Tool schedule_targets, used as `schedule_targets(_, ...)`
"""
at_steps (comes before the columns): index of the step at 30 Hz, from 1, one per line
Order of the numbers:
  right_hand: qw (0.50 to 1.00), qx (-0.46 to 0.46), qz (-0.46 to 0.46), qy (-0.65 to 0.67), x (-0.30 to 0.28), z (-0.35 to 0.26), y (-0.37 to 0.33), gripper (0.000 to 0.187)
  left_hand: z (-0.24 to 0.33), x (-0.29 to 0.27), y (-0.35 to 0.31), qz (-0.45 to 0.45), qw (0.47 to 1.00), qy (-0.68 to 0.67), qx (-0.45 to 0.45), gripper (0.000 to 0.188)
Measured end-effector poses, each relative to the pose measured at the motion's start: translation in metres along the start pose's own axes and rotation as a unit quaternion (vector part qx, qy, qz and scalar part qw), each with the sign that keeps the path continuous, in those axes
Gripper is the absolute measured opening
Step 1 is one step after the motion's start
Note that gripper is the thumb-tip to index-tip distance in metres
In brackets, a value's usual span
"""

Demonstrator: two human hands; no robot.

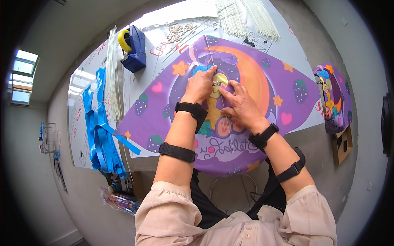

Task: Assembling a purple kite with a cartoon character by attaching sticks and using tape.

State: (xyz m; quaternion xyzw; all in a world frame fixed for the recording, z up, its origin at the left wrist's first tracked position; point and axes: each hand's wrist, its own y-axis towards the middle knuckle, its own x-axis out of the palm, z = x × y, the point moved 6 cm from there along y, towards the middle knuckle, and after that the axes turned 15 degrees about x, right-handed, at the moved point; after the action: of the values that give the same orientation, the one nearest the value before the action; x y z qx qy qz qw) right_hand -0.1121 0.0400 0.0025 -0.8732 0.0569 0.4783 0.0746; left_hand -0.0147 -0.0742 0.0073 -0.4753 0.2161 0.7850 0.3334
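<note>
Head view: a person bends two bare hands to a purple kite-shaped sheet (152,104), spread across the white-covered surface (152,67). The left hand (200,85) presses an extended forefinger at the midline, beside a thin pale rod (209,51); the right hand (244,104) bears down just below, thumb and forefinger parted. Whether either grip pinches the rod cannot be told. The work in hand appears to be aligning rod and sheet, which seems to call for steady, light fingertip pressure.
</note>
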Motion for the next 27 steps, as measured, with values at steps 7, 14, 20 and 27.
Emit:
schedule_targets(7,1.000,-0.005,0.011,-0.018,-0.001,-0.006,-0.001,0.067,-0.012,0.002,0.001,-0.022,0.999,-0.025,-0.005,0.058)
schedule_targets(14,1.000,0.002,0.023,0.000,-0.003,-0.002,-0.005,0.066,-0.008,0.003,0.004,-0.023,0.999,-0.024,0.003,0.068)
schedule_targets(20,1.000,-0.001,0.025,0.011,-0.006,-0.004,-0.006,0.063,-0.011,0.003,0.003,-0.004,0.999,-0.037,0.007,0.066)
schedule_targets(27,0.999,0.003,0.047,0.026,-0.001,-0.004,-0.003,0.052,-0.009,0.001,0.003,0.009,1.000,-0.009,-0.013,0.071)
